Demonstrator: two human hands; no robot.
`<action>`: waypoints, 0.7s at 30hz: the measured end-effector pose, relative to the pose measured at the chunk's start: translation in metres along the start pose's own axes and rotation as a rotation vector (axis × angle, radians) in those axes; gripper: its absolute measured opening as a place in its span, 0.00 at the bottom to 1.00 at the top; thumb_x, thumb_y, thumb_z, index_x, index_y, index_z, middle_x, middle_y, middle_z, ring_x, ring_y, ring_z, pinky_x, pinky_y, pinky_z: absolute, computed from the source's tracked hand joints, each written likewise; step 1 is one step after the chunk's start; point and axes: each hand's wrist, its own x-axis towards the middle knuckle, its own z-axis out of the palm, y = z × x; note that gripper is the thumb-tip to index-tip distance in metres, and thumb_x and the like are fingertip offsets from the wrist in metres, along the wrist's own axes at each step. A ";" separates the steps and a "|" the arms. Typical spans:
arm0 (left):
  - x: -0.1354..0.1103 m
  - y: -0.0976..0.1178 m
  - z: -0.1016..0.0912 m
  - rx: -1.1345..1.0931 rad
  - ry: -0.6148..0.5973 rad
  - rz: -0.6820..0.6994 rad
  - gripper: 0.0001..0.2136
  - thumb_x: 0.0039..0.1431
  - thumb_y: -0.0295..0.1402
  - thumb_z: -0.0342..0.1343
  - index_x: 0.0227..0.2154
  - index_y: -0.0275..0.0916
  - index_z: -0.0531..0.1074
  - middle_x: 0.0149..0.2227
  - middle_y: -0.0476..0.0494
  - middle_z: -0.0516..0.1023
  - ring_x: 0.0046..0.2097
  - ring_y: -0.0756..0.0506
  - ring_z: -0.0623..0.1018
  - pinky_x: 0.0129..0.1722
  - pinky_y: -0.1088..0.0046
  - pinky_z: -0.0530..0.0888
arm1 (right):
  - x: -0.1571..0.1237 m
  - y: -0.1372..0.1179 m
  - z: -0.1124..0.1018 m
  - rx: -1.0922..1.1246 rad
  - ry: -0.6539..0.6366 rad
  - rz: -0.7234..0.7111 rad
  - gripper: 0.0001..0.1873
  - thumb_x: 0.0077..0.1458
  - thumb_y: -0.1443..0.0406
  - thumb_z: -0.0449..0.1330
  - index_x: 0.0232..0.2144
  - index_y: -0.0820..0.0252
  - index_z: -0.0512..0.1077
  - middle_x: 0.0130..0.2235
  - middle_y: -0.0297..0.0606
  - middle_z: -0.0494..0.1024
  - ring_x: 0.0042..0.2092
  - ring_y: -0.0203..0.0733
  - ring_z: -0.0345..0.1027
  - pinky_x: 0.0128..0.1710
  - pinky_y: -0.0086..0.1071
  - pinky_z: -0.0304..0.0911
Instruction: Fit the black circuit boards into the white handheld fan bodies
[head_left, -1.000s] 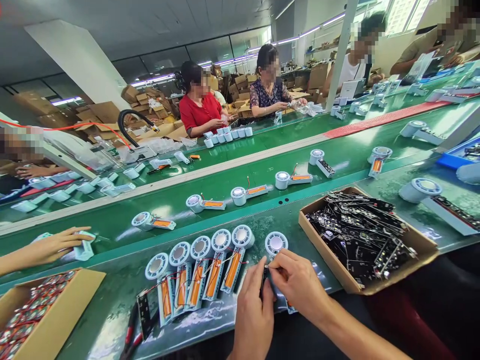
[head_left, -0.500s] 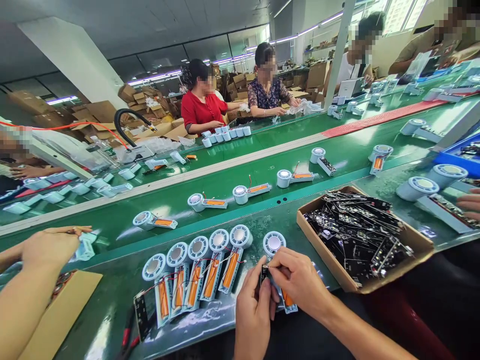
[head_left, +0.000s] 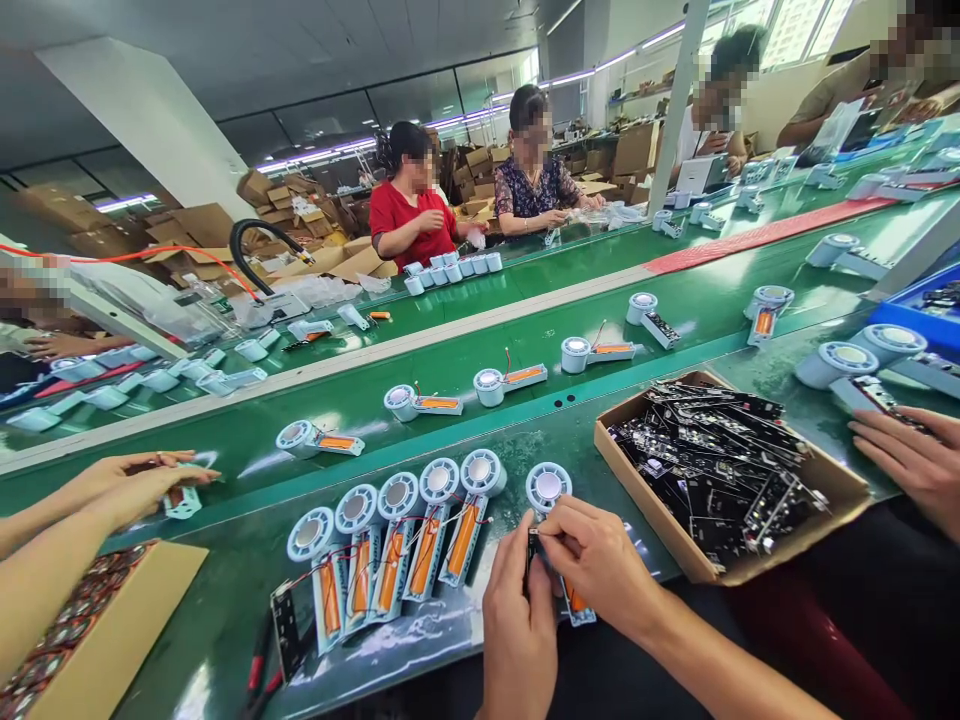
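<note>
The left hand [head_left: 520, 605] points upward, thumb and fingers clamped on a narrow black circuit board [head_left: 532, 543]. The right hand [head_left: 600, 552] slants inward, fingers curled at the board's upper end; whether they grip it, I cannot tell. A pale-blue round-headed plastic unit [head_left: 550, 485] sits just beyond
</note>
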 end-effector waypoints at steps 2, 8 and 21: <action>0.001 0.002 0.000 -0.029 0.006 -0.019 0.21 0.69 0.36 0.44 0.60 0.35 0.69 0.60 0.28 0.72 0.61 0.37 0.73 0.59 0.54 0.72 | 0.001 0.000 0.000 -0.001 -0.007 0.000 0.13 0.55 0.76 0.52 0.23 0.58 0.65 0.26 0.29 0.65 0.25 0.32 0.58 0.25 0.25 0.53; 0.002 0.003 -0.004 -0.103 -0.001 0.025 0.20 0.67 0.37 0.48 0.58 0.38 0.72 0.58 0.32 0.75 0.59 0.36 0.75 0.58 0.56 0.72 | 0.008 -0.003 -0.001 -0.014 -0.031 0.005 0.14 0.56 0.76 0.52 0.22 0.58 0.65 0.25 0.29 0.65 0.25 0.33 0.58 0.25 0.26 0.55; 0.004 0.011 -0.003 -0.642 -0.059 -0.352 0.30 0.66 0.42 0.54 0.66 0.35 0.59 0.29 0.49 0.78 0.24 0.52 0.70 0.27 0.75 0.72 | -0.059 0.016 -0.029 0.016 0.027 0.051 0.16 0.64 0.70 0.57 0.51 0.49 0.74 0.43 0.38 0.73 0.40 0.41 0.71 0.42 0.31 0.70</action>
